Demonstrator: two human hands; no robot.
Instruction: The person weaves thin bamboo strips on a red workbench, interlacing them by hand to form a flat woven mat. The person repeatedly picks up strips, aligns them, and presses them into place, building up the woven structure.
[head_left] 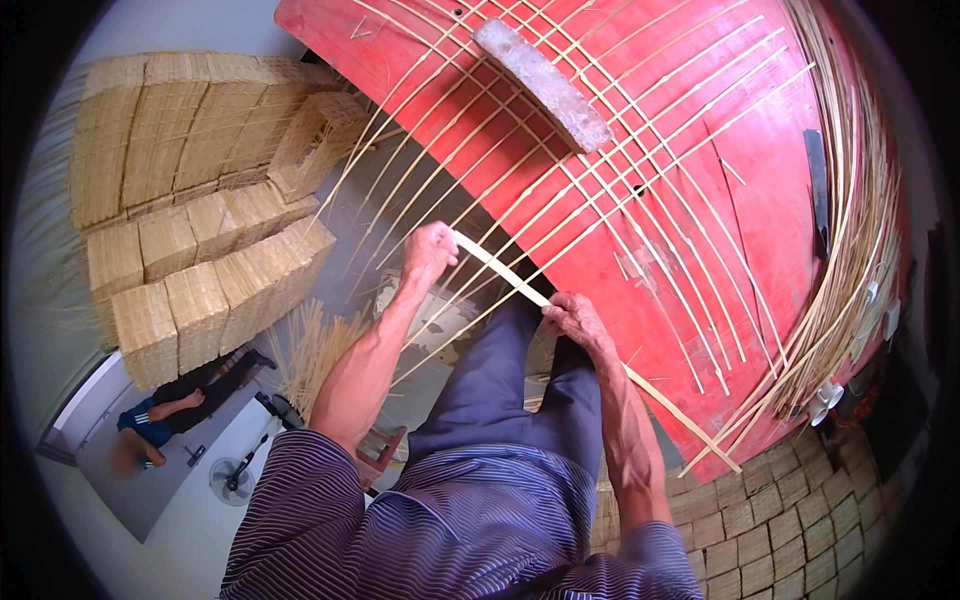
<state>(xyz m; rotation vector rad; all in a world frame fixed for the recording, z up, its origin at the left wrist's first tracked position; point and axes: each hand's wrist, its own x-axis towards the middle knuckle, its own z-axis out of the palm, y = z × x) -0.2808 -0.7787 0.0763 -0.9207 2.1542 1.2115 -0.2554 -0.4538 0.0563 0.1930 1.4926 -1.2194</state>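
A pale, flat bamboo strip is stretched between my two hands, just off the table's near edge. My left hand is closed on its left end, and my right hand pinches it further right. Beyond the right hand, the strip's tail runs under my forearm and over the table's corner. Several lattice strips cross the held strip; which pass over and which under is hard to make out. The open bamboo lattice lies on the red table, its loose ends overhanging toward me. A long greyish stone block rests on it.
A thick bundle of thin bamboo strips curves along the table's right side, beside a dark flat bar. Stacked woven bamboo pieces stand at left, with more blocks at lower right. A person and a fan are lower left.
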